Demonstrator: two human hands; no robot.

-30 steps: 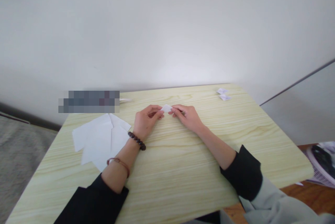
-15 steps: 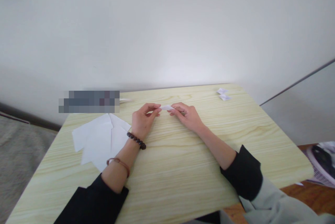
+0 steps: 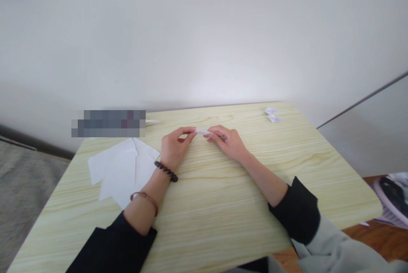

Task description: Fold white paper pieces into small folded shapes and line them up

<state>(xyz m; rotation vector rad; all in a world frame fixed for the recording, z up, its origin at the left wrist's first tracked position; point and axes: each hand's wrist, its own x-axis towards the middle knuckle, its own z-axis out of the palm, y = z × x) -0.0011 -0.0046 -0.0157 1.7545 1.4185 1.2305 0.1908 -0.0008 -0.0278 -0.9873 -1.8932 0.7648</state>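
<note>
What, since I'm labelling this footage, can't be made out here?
All in the head view:
Ends of the white paper: covered by the left hand and right hand.
Whatever lies behind the pixelated patch: masked.
White sheets: uncountable, overlapping, partly behind the left forearm.
Purple basket: cut off by the right edge.

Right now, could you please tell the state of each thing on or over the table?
Held paper: folded, narrow
Left hand: pinching its left end
Right hand: pinching its right end
White sheets: spread, overlapping
Two small papers: folded, lying together
Beaded bracelet: worn
Bangle: worn
Pixelated object: state unclear
</note>
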